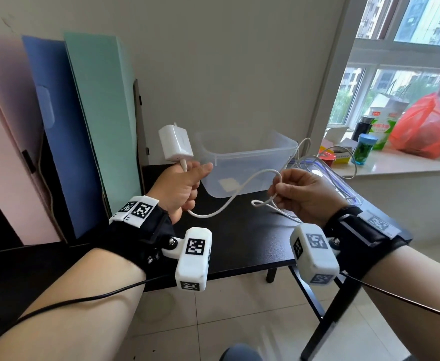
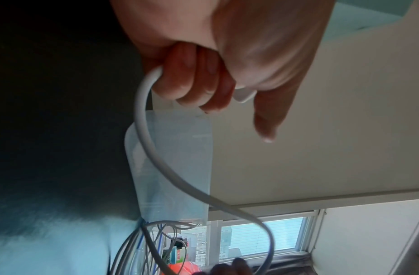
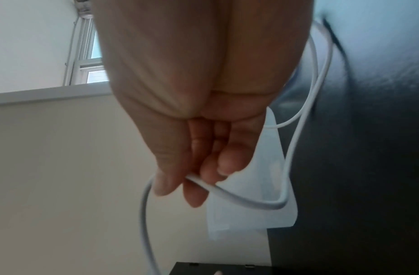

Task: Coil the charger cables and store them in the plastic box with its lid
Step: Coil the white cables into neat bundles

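Daylight comes from the window (image 1: 395,74) at upper right; head view is bright and mostly sharp, wide-angle bend at the edges, outdoor area near blown out. Black table (image 1: 239,243) is matte, no glare, soft shadows only. Left wrist view: dark and noisy on its left side, white cable (image 2: 142,130) soft, motion-smeared low down. Right wrist view: blurred overall, right hand (image 3: 192,111) backlit and dim, dark smear down its right side.
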Tool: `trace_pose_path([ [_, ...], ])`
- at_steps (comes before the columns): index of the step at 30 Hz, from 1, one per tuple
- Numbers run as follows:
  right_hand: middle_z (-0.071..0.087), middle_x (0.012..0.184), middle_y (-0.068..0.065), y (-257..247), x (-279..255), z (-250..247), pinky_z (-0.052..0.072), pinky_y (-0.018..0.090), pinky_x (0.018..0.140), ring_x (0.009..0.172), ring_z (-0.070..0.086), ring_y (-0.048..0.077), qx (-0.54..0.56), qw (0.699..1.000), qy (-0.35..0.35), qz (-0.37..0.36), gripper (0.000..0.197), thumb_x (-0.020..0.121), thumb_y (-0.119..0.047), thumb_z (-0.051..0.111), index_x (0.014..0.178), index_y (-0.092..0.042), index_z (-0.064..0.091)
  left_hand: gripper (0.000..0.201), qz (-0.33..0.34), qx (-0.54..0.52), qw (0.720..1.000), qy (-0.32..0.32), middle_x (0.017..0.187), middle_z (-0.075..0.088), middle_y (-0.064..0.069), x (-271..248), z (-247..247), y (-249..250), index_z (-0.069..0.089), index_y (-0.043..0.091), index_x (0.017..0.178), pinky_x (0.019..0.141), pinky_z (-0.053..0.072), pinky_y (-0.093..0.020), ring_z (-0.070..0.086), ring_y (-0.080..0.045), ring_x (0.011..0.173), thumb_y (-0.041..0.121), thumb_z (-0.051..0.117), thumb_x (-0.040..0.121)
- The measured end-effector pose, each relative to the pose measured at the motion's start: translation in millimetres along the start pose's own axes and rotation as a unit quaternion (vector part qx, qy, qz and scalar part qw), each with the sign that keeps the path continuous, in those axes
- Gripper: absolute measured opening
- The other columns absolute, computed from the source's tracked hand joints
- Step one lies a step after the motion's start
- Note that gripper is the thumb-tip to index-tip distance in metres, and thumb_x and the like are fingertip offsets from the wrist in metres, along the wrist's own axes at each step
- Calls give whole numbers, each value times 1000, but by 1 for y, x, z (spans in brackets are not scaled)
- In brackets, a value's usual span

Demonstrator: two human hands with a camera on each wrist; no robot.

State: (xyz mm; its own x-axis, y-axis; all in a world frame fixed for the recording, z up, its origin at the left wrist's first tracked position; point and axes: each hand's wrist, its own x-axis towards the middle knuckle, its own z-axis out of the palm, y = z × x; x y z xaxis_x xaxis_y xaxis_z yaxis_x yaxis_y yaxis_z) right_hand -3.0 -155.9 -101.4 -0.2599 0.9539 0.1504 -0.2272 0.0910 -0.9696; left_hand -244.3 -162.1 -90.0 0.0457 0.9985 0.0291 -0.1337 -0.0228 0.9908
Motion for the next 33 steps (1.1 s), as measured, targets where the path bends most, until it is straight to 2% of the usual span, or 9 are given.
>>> trace_pose_path([
  [4, 66, 53, 0, -4, 5, 13, 41, 17, 39, 40, 49, 6, -33, 999, 25, -24, 7, 73, -16, 68, 71, -11, 64, 53, 18, -21, 999, -24, 49, 22, 11, -2, 4, -5, 44, 23, 84, 42, 10, -20, 14, -3, 39, 67, 65, 62],
  [8, 63, 49, -3, -1, 10, 37, 33, 16, 34, 37, 42, 5, -147, 988, 36, -22, 18, 87, -7, 57, 69, -11, 59, 91, 32, -6, 997, -73, 46, 28, 13, -4, 16, -13, 48, 21, 91, 39, 13, -17, 17, -1, 37, 79, 72, 26],
  [10, 62, 49, -4, 0, 14, 47, 32, 16, 34, 37, 41, 5, -167, 985, 39, -19, 18, 86, -10, 58, 68, -12, 59, 85, 28, 7, 995, -91, 50, 35, 12, -5, 23, -17, 51, 20, 99, 35, 18, -14, 22, -1, 34, 68, 79, 35],
  [13, 58, 47, -6, 3, 18, 57, 36, 17, 36, 38, 41, 4, -162, 985, 54, -30, 22, 86, -12, 60, 65, -15, 61, 50, 17, 19, 995, -100, 55, 38, 8, -6, 31, -22, 52, 18, 108, 33, 22, -13, 27, -2, 32, 35, 70, 64],
  [17, 53, 58, 1, 7, 20, 64, 41, 18, 40, 43, 46, 6, -154, 986, 66, -19, 19, 84, -17, 62, 65, -17, 65, 50, 17, 5, 994, -108, 56, 40, 9, -2, 32, -31, 50, 18, 116, 35, 25, -14, 32, -1, 38, 19, 72, 71],
  [23, 57, 61, 4, 15, 22, 69, 46, 26, 47, 50, 53, 14, -149, 984, 99, -12, 16, 76, -19, 71, 72, -10, 59, 51, 15, -17, 993, -112, 59, 55, 8, 2, 36, -40, 50, 14, 113, 35, 28, -12, 45, -1, 41, 13, 70, 66],
  [27, 60, 64, 8, 18, 24, 65, 43, 27, 48, 51, 52, 15, -174, 978, 112, -23, 21, 70, -22, 77, 65, -16, 58, 25, 39, 19, 991, -128, 57, 51, 5, 2, 37, -41, 58, 18, 90, 38, 29, -14, 41, -1, 42, 4, 67, 71],
  [30, 59, 59, -2, 19, 23, 61, 39, 18, 44, 47, 48, 6, -182, 975, 122, -32, 17, 77, -21, 70, 65, -18, 58, 7, 71, 29, 992, -100, 51, 53, 9, 2, 43, -40, 61, 9, 84, 41, 33, -14, 44, -1, 42, 2, 60, 84],
  [33, 59, 67, -1, 19, 20, 56, 40, 16, 51, 57, 49, 8, -163, 981, 102, -16, 16, 81, -5, 60, 74, -19, 58, 16, 66, 39, 997, -29, 49, 50, 10, 7, 46, -45, 58, 10, 75, 46, 33, -19, 39, -8, 49, 12, 54, 90],
])
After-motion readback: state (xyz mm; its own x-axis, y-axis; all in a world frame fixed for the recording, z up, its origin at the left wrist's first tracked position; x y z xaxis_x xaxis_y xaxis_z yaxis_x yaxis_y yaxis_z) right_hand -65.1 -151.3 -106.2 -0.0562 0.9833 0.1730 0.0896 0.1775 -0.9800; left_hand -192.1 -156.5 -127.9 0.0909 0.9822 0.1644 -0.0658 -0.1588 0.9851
